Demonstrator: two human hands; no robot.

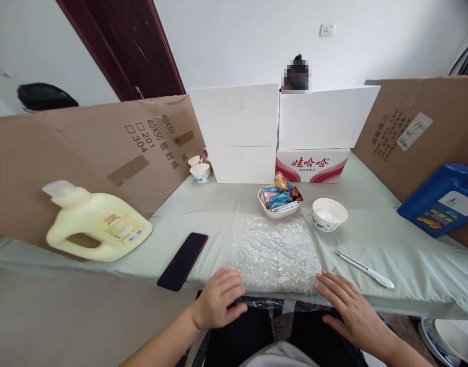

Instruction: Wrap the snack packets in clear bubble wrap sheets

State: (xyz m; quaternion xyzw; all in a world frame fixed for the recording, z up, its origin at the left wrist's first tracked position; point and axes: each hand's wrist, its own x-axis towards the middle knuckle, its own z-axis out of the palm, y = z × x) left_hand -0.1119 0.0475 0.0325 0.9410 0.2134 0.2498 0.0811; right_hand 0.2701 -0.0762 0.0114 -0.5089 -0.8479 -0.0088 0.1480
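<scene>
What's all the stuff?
phone: 1, black, left
plastic sheet: 1, clear, front
dish: 1, white, middle
packets: many, mixed, mostly in dish
bowls: 3, white, right and back
slim tool: 1, white, right
jug: 1, yellow, left
bottle: 1, blue, right
boxes: 4, white, back
cardboard: 2, brown, sides
cloth: 1, green, underneath
crockery: some, white, bottom right
door: 1, red, back
socket: 1, white, behind
person: 1, blurred, back
left hand, right hand: 2, bare, front

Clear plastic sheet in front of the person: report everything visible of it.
The clear plastic sheet is glossy, crinkled, roughly rectangular and spread flat on the pale green cloth, which shows through. A snack-filled dish stands at its far edge. The left hand and right hand are by its near corners; whether either touches it is unclear.
</scene>
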